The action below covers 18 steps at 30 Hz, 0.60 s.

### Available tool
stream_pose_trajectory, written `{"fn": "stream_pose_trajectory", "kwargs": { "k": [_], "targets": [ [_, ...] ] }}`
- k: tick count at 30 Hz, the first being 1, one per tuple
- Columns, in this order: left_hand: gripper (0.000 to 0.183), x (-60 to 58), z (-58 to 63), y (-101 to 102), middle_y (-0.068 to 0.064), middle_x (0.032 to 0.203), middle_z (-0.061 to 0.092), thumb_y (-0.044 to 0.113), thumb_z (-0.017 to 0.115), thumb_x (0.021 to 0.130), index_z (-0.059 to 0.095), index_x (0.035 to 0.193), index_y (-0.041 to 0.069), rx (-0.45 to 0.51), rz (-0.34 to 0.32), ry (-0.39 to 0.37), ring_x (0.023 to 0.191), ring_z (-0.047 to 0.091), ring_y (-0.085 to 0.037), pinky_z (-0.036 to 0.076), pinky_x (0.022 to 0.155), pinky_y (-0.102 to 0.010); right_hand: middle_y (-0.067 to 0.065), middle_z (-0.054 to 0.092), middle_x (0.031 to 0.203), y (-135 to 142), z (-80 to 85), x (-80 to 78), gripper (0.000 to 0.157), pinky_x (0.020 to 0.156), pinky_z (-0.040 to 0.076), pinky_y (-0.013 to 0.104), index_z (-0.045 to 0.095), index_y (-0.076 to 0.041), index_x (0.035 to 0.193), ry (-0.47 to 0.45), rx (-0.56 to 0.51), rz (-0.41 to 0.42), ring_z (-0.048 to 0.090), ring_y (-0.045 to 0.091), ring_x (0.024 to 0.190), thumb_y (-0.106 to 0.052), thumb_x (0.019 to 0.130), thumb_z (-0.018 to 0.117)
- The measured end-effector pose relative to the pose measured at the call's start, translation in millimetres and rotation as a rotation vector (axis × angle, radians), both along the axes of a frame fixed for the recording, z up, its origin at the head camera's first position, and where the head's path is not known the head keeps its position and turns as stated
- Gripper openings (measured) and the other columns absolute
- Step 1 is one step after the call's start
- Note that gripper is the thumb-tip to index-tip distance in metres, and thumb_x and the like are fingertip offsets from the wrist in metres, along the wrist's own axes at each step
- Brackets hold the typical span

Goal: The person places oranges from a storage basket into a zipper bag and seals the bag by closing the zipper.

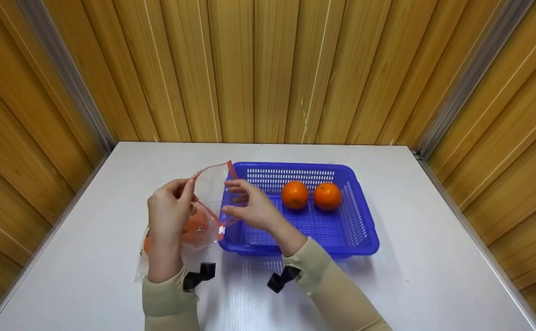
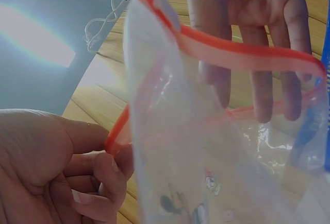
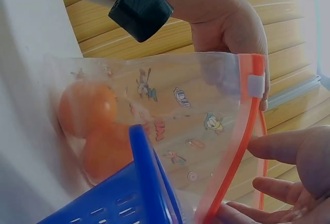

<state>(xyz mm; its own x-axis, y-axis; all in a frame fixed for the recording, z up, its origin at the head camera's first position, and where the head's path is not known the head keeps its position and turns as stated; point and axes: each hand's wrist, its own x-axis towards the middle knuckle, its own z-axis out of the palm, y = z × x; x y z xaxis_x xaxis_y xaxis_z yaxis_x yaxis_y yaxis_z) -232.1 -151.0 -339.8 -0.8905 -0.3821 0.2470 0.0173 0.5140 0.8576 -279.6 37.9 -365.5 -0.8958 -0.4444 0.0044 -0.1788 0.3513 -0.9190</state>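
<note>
A clear zip bag (image 1: pixel 210 186) with a red edge, cartoon prints and a white slider (image 3: pixel 256 86) is held with its mouth spread. Two oranges (image 3: pixel 87 109) lie at its bottom, seen through the plastic in the right wrist view. My left hand (image 1: pixel 169 207) pinches the red edge between thumb and finger. At the mouth's other side is my right hand (image 1: pixel 258 208), its extended fingers reaching just inside the opening and holding no fruit. Two more oranges (image 1: pixel 294 195) sit side by side in a blue plastic basket (image 1: pixel 295 250), to the right of the bag.
The basket's left rim stands close against the bag's mouth. Both rest on a white table (image 1: pixel 415 276). Wood-patterned panels (image 1: pixel 268 69) close off the back and sides. Each sleeve cuff carries a small black wrist device (image 1: pixel 199 276).
</note>
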Motion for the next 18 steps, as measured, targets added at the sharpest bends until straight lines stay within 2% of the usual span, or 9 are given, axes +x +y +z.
{"fn": "stream_pose_trajectory", "kwargs": {
  "k": [18],
  "targets": [
    [0.026, -0.5, -3.1, 0.2, -0.014, 0.075, 0.072, 0.023, 0.065, 0.102, 0.078, 0.105, 0.001, -0.020, 0.006, 0.044, 0.049, 0.055, -0.008, 0.044, 0.047, -0.016, 0.016, 0.057, 0.147, 15.1, 14.8, 4.7, 0.053, 0.111, 0.049, 0.054, 0.055, -0.018, 0.144, 0.036, 0.020, -0.010, 0.059, 0.034, 0.131, -0.018, 0.095, 0.075]
  ]
}}
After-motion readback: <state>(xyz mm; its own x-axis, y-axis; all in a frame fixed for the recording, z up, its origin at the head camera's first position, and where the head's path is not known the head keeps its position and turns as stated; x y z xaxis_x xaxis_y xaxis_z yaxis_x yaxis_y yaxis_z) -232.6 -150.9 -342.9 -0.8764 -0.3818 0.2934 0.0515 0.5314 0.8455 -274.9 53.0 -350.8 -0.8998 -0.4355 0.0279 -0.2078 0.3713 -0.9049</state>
